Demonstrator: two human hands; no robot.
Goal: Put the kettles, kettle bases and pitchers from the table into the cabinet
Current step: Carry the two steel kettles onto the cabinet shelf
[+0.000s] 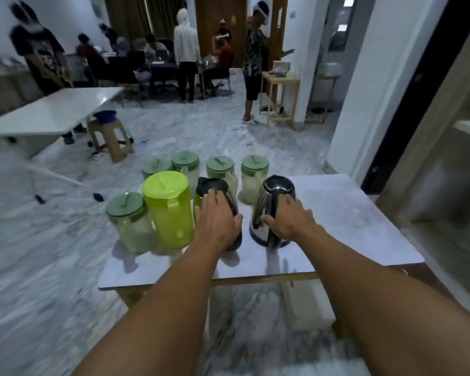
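Observation:
Two steel kettles with black lids stand on the small marble-topped table [350, 213]. My left hand [215, 221] wraps the handle of the left kettle [212, 187]. My right hand [288, 221] wraps the handle of the right kettle [272, 202]. Left of them stands a lime-green pitcher [168, 210]. Several clear pitchers with pale green lids surround it: one at the front left [128, 221] and a row behind [220, 169]. The kettles' bottoms are partly hidden by my hands, so I cannot tell whether bases sit under them.
A glass-fronted cabinet [445, 172] stands to the right of the table. A long white table [52, 112] and a plastic stool [109, 137] are at the left. Several people stand and sit around a dark table at the back.

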